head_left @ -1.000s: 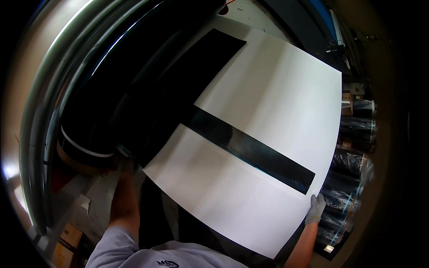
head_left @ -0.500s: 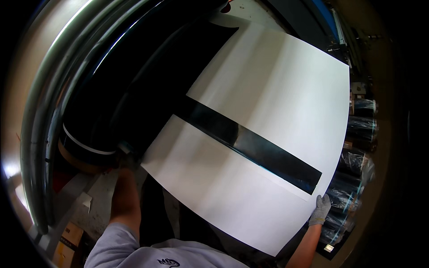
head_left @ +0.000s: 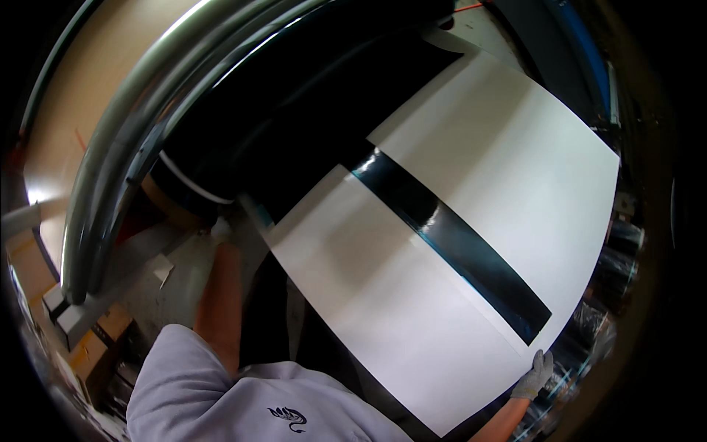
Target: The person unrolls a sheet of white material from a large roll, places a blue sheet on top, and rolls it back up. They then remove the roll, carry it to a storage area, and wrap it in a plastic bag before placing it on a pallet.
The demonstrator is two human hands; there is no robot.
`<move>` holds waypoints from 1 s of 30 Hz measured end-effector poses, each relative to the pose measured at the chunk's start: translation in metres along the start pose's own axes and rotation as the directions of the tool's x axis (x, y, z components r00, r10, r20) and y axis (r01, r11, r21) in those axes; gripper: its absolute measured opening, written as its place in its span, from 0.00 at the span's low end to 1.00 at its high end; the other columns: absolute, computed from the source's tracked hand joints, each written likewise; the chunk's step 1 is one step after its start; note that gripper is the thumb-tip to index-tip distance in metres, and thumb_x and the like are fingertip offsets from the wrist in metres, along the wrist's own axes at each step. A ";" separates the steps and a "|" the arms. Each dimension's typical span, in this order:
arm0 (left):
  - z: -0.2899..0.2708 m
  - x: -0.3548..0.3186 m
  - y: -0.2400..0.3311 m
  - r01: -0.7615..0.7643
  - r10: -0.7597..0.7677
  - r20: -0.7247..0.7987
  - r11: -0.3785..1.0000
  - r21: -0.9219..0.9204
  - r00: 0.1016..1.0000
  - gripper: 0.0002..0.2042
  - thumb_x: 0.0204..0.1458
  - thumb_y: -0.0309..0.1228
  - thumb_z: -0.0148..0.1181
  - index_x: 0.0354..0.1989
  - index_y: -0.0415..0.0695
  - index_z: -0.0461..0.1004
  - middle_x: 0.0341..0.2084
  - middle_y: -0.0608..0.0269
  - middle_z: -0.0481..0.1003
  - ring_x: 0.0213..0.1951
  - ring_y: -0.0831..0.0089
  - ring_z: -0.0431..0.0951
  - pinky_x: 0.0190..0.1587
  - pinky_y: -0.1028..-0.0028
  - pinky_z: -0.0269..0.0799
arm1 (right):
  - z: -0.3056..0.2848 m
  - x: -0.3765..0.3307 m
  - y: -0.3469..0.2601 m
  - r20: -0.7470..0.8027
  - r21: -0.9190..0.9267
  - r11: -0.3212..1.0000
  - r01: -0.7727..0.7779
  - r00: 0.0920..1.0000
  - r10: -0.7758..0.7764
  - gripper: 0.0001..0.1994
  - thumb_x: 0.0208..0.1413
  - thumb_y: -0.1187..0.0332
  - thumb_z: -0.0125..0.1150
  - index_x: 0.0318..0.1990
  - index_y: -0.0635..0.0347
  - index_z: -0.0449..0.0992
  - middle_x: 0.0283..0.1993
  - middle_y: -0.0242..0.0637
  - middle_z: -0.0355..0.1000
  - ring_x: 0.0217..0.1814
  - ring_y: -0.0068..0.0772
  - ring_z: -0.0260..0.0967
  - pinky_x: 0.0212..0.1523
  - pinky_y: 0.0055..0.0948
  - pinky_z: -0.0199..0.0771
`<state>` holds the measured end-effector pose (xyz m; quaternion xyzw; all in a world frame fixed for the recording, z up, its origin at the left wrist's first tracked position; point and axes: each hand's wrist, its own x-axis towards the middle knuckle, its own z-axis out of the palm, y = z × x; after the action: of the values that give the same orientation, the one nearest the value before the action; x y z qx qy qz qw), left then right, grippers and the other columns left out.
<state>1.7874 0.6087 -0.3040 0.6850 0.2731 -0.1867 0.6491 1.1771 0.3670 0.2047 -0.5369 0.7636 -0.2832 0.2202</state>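
Observation:
A large white sheet (head_left: 479, 177) spreads across the middle, bowed at its edges. A long glossy dark strip (head_left: 471, 261) runs over it from the black film (head_left: 309, 110) toward its right edge. My right hand (head_left: 535, 374), in a grey glove, pinches the sheet's edge at the lower right, near the strip's end. My left hand (head_left: 221, 230) is at the near end of the black film roll, by the sheet's left corner. It is smeared and dim, so its fingers and anything in them cannot be made out.
Curved grey-green and shiny metal tubes (head_left: 140, 132) arch along the roll's left side. Cardboard boxes (head_left: 88, 353) stand at the lower left. Several plastic-wrapped dark rolls (head_left: 593, 324) lie beyond the sheet at the right. A blue-edged dark panel (head_left: 582, 51) is at the far right.
The roll, sheet and strip all sit farther right in view, and the view has turned. My right hand keeps the sheet's edge. My left hand remains by the roll's near end.

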 end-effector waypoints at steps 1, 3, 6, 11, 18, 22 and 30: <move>-0.003 -0.007 0.012 -0.035 0.034 -0.028 0.998 -0.045 0.999 0.21 0.60 0.45 0.52 0.56 0.45 0.71 0.51 0.59 0.73 0.54 0.64 0.70 0.56 0.67 0.67 | -0.003 -0.001 -0.003 0.030 0.016 1.000 -0.003 1.000 0.003 0.12 0.58 0.70 0.55 0.43 0.73 0.70 0.37 0.44 0.71 0.38 0.34 0.68 0.41 0.32 0.72; -0.008 -0.010 0.036 -0.092 0.084 -0.074 0.988 -0.124 0.994 0.21 0.60 0.45 0.52 0.56 0.45 0.71 0.50 0.60 0.74 0.54 0.64 0.70 0.56 0.67 0.67 | -0.004 -0.001 -0.011 0.075 -0.055 0.998 -0.004 0.997 0.008 0.14 0.57 0.69 0.54 0.44 0.74 0.68 0.37 0.46 0.70 0.39 0.37 0.69 0.42 0.35 0.72; -0.021 0.018 0.089 -0.086 0.085 -0.012 0.971 -0.222 0.996 0.22 0.60 0.46 0.53 0.56 0.45 0.70 0.50 0.60 0.74 0.54 0.65 0.71 0.56 0.67 0.67 | -0.001 -0.004 -0.019 0.080 -0.044 0.996 -0.083 0.993 0.087 0.15 0.59 0.68 0.53 0.46 0.73 0.69 0.38 0.42 0.72 0.38 0.34 0.69 0.43 0.31 0.71; -0.050 0.102 0.183 0.140 -0.090 0.227 0.967 -0.214 0.970 0.22 0.60 0.46 0.52 0.55 0.44 0.70 0.49 0.59 0.74 0.52 0.65 0.73 0.54 0.66 0.69 | -0.022 0.018 0.022 0.145 0.042 0.999 -0.011 0.989 0.005 0.15 0.59 0.69 0.53 0.47 0.74 0.69 0.40 0.45 0.72 0.39 0.36 0.70 0.43 0.33 0.72; -0.043 0.071 0.086 -0.206 0.247 -0.313 0.966 0.156 0.917 0.24 0.60 0.46 0.50 0.55 0.38 0.70 0.47 0.52 0.75 0.44 0.61 0.78 0.47 0.62 0.74 | 0.007 0.038 0.046 0.236 0.093 0.994 -0.060 0.971 0.037 0.13 0.59 0.70 0.53 0.44 0.73 0.69 0.37 0.43 0.72 0.38 0.35 0.70 0.40 0.34 0.73; -0.041 0.024 0.029 -0.316 0.362 -0.137 0.908 0.274 0.922 0.23 0.61 0.44 0.46 0.57 0.39 0.68 0.48 0.48 0.75 0.45 0.55 0.78 0.47 0.59 0.73 | 0.063 0.036 0.045 0.242 0.060 0.996 -0.067 0.969 0.051 0.12 0.57 0.72 0.54 0.43 0.74 0.68 0.38 0.44 0.71 0.38 0.36 0.70 0.41 0.35 0.72; -0.046 -0.003 0.037 0.041 -0.055 -0.010 0.584 0.810 0.998 0.28 0.56 0.39 0.59 0.63 0.43 0.61 0.53 0.57 0.70 0.49 0.59 0.73 0.48 0.64 0.69 | 0.175 0.048 0.074 0.387 0.079 0.992 -0.100 0.920 0.062 0.06 0.54 0.72 0.59 0.31 0.65 0.70 0.30 0.35 0.69 0.33 0.28 0.67 0.35 0.30 0.70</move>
<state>1.8034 0.6536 -0.2686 0.8962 0.1712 -0.3135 0.2632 1.2221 0.3067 0.0238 -0.5385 0.7127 -0.2001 0.4026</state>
